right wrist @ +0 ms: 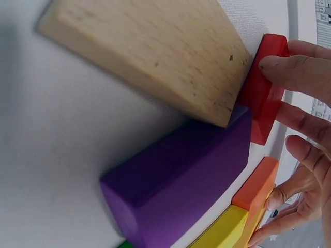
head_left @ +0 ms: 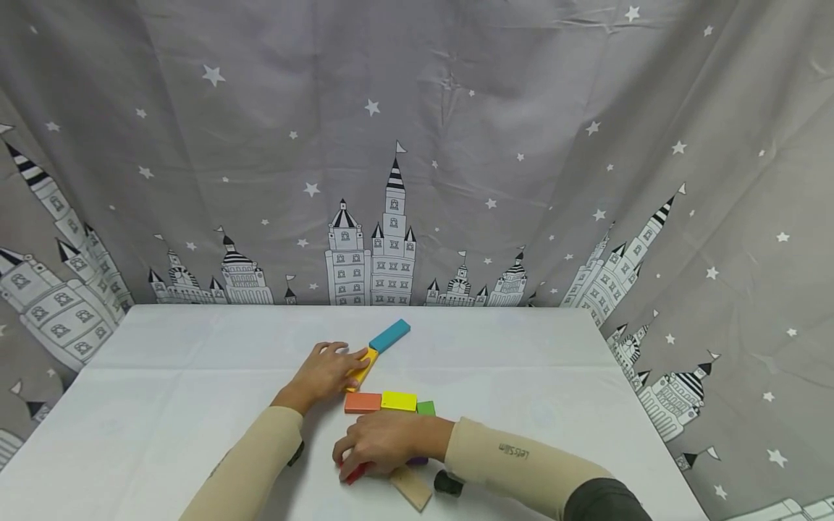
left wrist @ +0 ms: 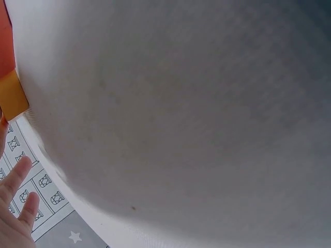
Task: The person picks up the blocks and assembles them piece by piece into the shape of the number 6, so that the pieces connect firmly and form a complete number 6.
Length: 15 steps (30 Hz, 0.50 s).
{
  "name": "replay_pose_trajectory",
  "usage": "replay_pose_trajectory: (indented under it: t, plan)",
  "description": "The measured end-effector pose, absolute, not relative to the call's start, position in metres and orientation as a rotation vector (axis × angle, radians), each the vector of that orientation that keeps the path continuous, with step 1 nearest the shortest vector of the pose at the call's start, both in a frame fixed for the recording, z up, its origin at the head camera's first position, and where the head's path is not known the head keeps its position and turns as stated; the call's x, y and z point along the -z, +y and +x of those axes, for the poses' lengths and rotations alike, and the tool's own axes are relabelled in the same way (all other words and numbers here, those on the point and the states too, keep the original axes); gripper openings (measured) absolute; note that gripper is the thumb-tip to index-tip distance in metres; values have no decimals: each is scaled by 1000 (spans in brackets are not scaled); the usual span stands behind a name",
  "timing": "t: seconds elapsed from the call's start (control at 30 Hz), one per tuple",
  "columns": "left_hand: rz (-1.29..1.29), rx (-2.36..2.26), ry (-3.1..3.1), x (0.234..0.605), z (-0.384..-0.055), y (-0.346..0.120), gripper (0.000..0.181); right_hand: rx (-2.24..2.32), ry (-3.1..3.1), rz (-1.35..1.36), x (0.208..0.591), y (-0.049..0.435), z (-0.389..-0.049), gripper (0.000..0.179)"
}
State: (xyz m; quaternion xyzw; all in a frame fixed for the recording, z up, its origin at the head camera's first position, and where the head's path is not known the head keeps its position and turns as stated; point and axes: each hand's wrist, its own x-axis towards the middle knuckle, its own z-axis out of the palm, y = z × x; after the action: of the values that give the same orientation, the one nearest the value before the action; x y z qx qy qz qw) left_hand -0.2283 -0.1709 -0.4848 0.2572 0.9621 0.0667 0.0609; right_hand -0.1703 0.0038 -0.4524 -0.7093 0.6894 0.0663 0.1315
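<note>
My left hand (head_left: 328, 374) pinches an amber-yellow block (head_left: 364, 370) between thumb and fingers. One end of that block is by the blue block (head_left: 389, 336), the other near the orange block (head_left: 362, 403). In the left wrist view, the amber block (left wrist: 13, 96) shows at the far left edge. My right hand (head_left: 384, 440) grips a red block (right wrist: 262, 89), thumb on one side and fingers on the other. A plain wooden block (right wrist: 155, 57) and a purple block (right wrist: 191, 178) lie against each other beside the red one.
Bright yellow (head_left: 399, 401) and green (head_left: 426, 408) blocks continue the row from the orange one, just beyond my right hand. The blocks lie on a white-covered table (head_left: 521, 362). Behind it hangs a grey curtain (head_left: 456, 166) printed with castles and stars.
</note>
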Motion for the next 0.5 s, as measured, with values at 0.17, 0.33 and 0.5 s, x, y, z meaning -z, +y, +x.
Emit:
replay_pose_trajectory:
  t: [0.17,0.33,0.5]
  plan:
    - [792,-208,2919,486,-229,-171,54,-154,2016,-2038,455,0,-173,28]
    - [781,-244,2923,487,-229,-172,54,-109,2080,-1963,458,-2,-174,29]
    - [757,-255,2916,487,-229,-171,54,-61,2156,-1887,460,-2,-173,29]
